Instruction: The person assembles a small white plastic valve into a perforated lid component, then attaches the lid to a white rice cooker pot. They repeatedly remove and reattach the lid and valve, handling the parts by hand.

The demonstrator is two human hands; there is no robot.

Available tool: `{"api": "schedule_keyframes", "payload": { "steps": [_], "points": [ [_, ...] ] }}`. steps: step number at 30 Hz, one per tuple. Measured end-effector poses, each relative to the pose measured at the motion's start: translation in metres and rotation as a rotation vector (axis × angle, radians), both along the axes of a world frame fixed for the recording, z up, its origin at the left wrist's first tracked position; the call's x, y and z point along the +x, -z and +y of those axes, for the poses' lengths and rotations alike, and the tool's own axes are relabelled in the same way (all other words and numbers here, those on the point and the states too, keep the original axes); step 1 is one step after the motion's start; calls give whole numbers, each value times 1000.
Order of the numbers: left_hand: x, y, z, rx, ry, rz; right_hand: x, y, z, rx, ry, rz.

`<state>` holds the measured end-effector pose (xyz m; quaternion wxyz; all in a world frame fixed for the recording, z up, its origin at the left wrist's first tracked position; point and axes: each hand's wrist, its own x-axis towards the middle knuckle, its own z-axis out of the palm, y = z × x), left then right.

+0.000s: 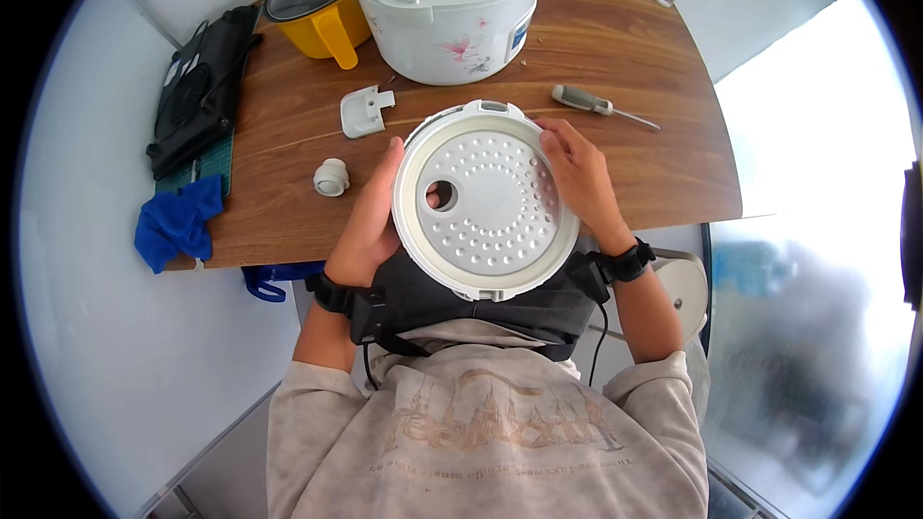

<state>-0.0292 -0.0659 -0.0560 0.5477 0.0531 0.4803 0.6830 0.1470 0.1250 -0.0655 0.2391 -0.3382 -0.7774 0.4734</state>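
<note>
Both my hands hold a round white rice cooker lid (486, 200) in front of my chest, its perforated metal inner plate facing up. My left hand (370, 216) grips the lid's left rim, with a finger showing through the round hole in the plate. My right hand (577, 178) grips the right rim. The white rice cooker body (447, 14), lidless and printed with pink flowers, stands on the wooden table (644, 163) beyond the lid.
A yellow pot with a glass lid (317, 0) stands left of the cooker. A white plastic piece (365, 111), a small white cap (331, 177) and a screwdriver (601, 106) lie on the table. A black bag (197, 91) and blue cloth (176, 221) sit at the table's left end.
</note>
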Motion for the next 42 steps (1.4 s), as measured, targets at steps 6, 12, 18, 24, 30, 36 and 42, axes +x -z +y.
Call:
{"api": "schedule_keyframes", "payload": {
  "steps": [6, 12, 18, 24, 30, 36, 42],
  "points": [
    [-3, -1, 0, 106, 53, -112, 1, 19, 19, -124, -63, 10],
    [-13, 9, 12, 109, 1, -19, 1, 16, 26, -355, -68, 137],
    [-24, 10, 33, 43, 80, 42, 3, 14, 27, -315, 22, 259],
    [-28, 15, 35, 114, 151, 4, 8, 15, 24, -165, 77, 270],
    [-21, 24, 33, 146, 141, 42, 9, 19, 11, -56, 192, 286],
    [-12, 21, 31, 208, 124, 135, 6, -2, -4, 216, 224, 131],
    [-20, 31, 31, 239, 178, 99, 9, -3, -4, 532, 254, -119]
  ]
}}
